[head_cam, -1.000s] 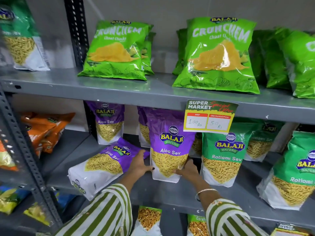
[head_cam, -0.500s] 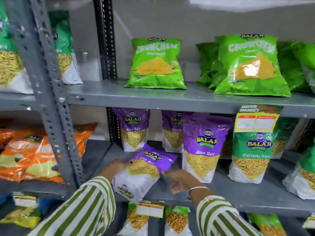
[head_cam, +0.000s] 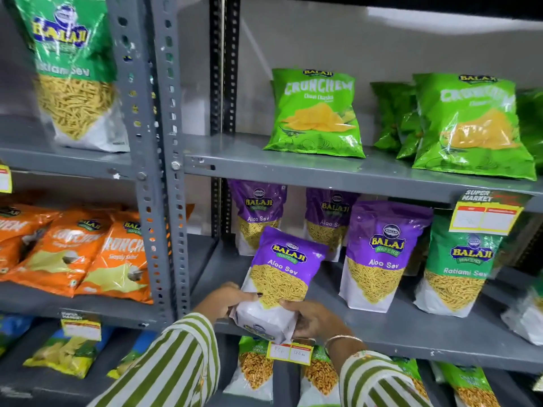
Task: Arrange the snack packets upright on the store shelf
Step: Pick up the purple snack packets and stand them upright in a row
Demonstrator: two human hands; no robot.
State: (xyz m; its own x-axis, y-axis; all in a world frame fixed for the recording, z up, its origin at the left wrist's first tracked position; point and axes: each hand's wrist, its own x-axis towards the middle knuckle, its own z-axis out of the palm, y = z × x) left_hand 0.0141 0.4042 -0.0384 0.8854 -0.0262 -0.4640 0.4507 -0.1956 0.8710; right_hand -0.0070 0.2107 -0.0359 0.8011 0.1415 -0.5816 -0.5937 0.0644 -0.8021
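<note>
Since half a second ago I've tipped the purple Aloo Sev packet nearly upright, left of the standing Aloo Sev packet. Light and crinkly, probably slippery, so I grip its white base: left hand and right hand clasp either side, forearms angled in.

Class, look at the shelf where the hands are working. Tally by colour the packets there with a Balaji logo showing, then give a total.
Purple Aloo Sev packets: 4, counting the held packet tilted between the left hand and right hand
Green Ratlami Sev packets: 1
Total: 5
</note>
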